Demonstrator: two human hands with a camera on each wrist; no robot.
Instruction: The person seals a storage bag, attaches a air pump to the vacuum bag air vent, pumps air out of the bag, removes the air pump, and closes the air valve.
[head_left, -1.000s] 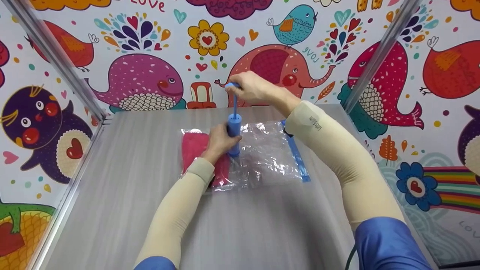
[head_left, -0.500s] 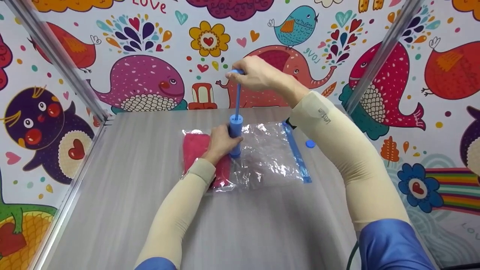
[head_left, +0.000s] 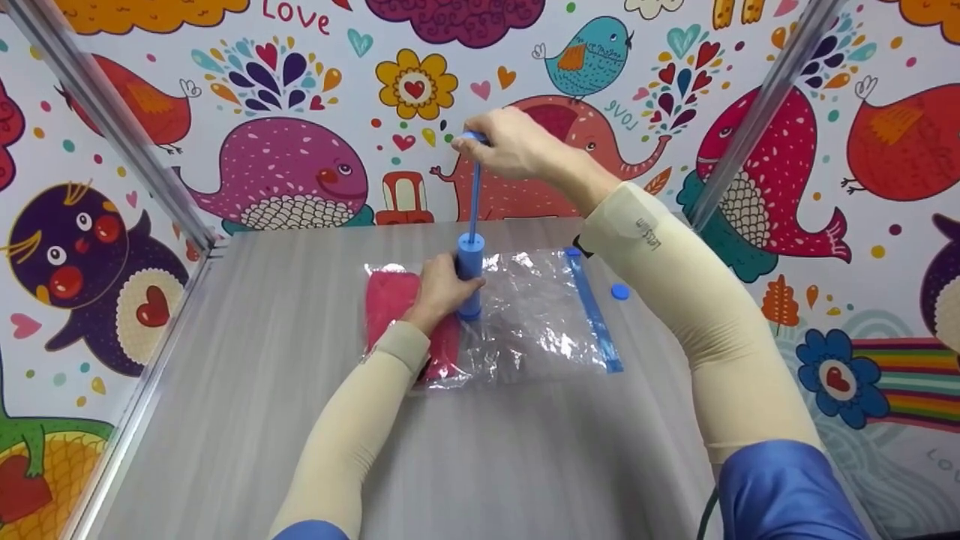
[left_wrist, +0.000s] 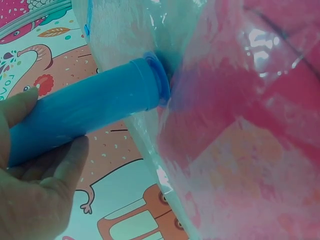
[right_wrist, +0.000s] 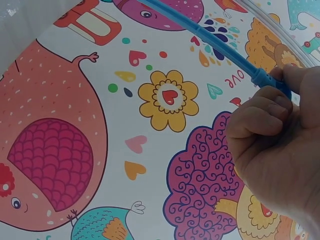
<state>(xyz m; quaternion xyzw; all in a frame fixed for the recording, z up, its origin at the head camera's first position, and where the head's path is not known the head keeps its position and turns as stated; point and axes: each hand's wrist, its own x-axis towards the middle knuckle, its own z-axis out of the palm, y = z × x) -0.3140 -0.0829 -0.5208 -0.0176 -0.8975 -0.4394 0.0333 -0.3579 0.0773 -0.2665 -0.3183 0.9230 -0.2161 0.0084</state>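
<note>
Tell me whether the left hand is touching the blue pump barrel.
Touching. The left wrist view shows it: the left hand curls around the blue pump barrel, skin meeting it on two sides.

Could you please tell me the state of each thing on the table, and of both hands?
Clear bag: lying on the table; whether sealed, cannot tell.
Pink cloth: inside the bag.
Blue pump: upright on the bag, rod extended.
Blue disc: lying on the table, apart from the bag.
Left hand: gripping the pump.
Right hand: holding the pump's handle.
</note>
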